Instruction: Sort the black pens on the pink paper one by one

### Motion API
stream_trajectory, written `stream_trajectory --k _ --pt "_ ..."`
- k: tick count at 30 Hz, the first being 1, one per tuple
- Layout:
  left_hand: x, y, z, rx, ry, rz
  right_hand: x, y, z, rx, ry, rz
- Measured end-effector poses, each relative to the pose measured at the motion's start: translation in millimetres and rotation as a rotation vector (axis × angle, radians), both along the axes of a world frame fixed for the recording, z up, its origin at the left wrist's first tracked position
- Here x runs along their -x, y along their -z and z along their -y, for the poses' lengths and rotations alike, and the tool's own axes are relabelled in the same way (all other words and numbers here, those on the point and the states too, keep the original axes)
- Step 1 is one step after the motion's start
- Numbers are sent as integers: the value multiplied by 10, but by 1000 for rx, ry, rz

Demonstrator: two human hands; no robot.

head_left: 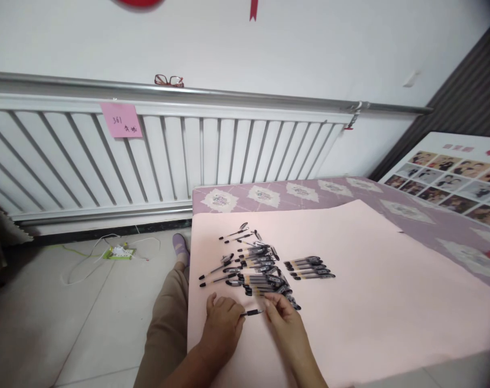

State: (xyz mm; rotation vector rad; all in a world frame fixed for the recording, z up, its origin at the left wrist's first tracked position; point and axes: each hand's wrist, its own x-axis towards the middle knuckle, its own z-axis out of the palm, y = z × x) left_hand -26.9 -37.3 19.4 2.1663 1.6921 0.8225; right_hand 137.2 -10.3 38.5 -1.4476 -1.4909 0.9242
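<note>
A black pen (pixel 253 312) lies level between my two hands just above the pink sheet (pixel 370 302). My left hand (pixel 223 323) is closed in a pinch on its left end. My right hand (pixel 284 320) pinches the right end with curled fingers. Just beyond the hands lies a loose heap of several black pens (pixel 255 269). To the right of the heap, a small tidy row of pens (pixel 309 268) lies side by side. A few single pens (pixel 237 234) and caps lie at the far side of the heap.
The pink sheet covers a table with a purple patterned cloth (pixel 293 196). A white radiator (pixel 148 156) with a pink note (pixel 121 120) and red glasses (pixel 169 81) stands behind. A photo board (pixel 450 178) leans at right. A power strip (pixel 119 251) with cables lies on the floor.
</note>
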Motion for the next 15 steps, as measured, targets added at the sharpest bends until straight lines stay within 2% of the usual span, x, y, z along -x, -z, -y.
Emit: stream_trajectory --k 4,9,15 --pt "1 34 -14 7 30 -23 102 -117 -224 -146 -117 313" --pt "-5 52 -20 35 35 -37 401 -187 -468 -162 -266 582" --pt "-10 53 -38 50 47 -69 671 -177 -616 -138 -342 870"
